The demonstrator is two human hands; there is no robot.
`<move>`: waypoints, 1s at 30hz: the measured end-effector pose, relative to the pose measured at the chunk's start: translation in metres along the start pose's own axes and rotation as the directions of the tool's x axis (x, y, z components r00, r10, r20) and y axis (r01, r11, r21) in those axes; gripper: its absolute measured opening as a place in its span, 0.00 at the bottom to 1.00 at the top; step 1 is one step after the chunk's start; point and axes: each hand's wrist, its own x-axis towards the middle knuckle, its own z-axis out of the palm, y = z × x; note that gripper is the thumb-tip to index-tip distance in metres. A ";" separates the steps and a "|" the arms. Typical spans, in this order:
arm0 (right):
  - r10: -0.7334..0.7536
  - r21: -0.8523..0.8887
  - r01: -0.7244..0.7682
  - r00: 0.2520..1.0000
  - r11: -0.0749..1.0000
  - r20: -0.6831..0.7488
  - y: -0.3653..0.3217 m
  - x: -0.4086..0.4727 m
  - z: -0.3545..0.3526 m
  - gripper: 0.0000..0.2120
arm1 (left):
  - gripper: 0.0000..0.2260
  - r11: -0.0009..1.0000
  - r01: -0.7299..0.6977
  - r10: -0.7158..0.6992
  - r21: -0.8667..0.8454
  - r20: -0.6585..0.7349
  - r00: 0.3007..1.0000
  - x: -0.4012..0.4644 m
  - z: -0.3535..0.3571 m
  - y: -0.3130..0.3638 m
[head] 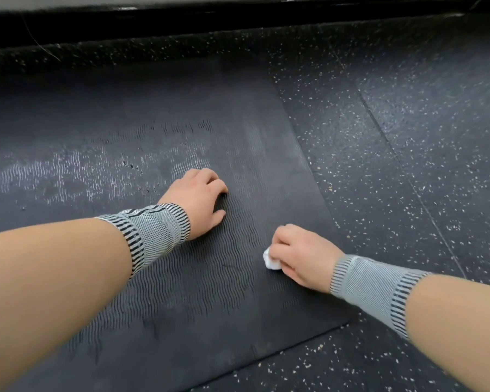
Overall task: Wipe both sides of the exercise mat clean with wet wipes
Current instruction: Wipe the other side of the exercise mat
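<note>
A dark ribbed exercise mat point(159, 114) lies flat on speckled flooring point(408, 137) — the left hand point(198, 198) rests on it with fingers curled under, the right hand point(300, 256) pinching a balled white wet wipe point(270, 260) against its near-right part — no legible writing

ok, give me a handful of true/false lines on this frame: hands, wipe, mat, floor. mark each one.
1. The right hand holds a bunched white wipe against the exercise mat. True.
2. The left hand holds a second wipe. False: it rests on the mat with curled fingers and nothing in its grip.
3. Pale whitish streaks show on the mat to the left of the left hand. True.
4. The mat is rolled up. False: it lies flat on the speckled floor.
5. Both wrists wear grey patterned wristbands. True.
</note>
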 end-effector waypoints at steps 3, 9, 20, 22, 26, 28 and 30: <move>0.069 -0.033 -0.074 0.986 0.997 -0.150 0.016 0.050 -0.011 0.05 | 0.28 0.997 0.081 -0.082 -0.006 -0.030 0.996 0.010 0.001 -0.008; 0.124 -0.008 -0.128 0.974 0.992 -0.187 0.022 0.060 -0.019 0.04 | 0.34 0.967 0.254 -0.255 -0.014 -0.014 0.967 0.040 -0.005 -0.029; 0.160 0.020 -0.162 0.941 0.987 -0.299 0.072 0.118 -0.045 0.07 | 0.52 0.868 0.496 -0.490 0.004 0.171 0.855 0.104 -0.057 -0.082; 0.179 -0.003 -0.188 0.941 0.982 -0.288 0.085 0.139 -0.050 0.10 | 0.56 0.878 0.474 -0.475 0.065 0.236 0.848 0.110 -0.062 -0.082; 0.175 -0.049 -0.195 0.945 0.979 -0.275 0.104 0.172 -0.062 0.13 | 0.60 0.891 0.434 -0.453 0.133 0.300 0.839 0.109 -0.068 -0.081; 0.161 -0.114 -0.202 0.940 0.973 -0.300 0.114 0.187 -0.069 0.13 | 0.61 0.891 0.436 -0.451 0.123 0.329 0.830 0.109 -0.067 -0.080; 0.160 -0.164 -0.218 0.937 0.962 -0.311 0.122 0.206 -0.077 0.13 | 0.61 0.891 0.444 -0.447 0.091 0.343 0.826 0.109 -0.065 -0.080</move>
